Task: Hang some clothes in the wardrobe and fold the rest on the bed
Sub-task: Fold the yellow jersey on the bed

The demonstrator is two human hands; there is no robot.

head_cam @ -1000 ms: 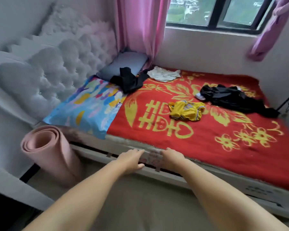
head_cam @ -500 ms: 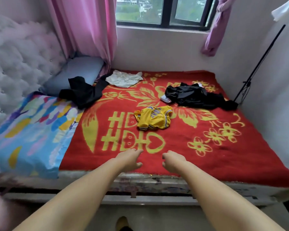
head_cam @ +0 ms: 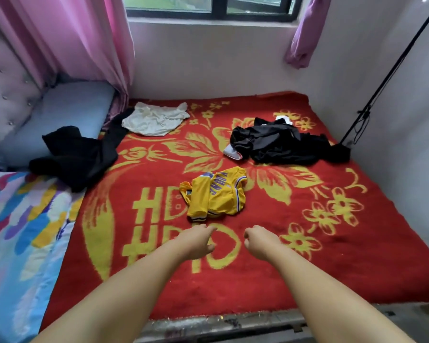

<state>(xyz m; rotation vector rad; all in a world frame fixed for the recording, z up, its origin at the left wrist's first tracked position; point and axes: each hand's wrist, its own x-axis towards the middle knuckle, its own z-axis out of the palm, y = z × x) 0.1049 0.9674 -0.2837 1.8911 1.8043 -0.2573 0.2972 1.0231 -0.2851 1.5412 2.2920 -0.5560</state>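
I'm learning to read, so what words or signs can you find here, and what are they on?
Red blanket: a large yellow double-happiness sign, "囍", partly covered by the yellow jersey and the person's arms.
Yellow jersey: purple lettering across the crumpled front, folded and tilted, too creased to read for certain.
Yellow jersey: a small dark tag near the collar, too small to read.
Nothing else readable shows.

On my bed lie a crumpled yellow jersey centre, black clothes far right, a black garment left, and a white one far.
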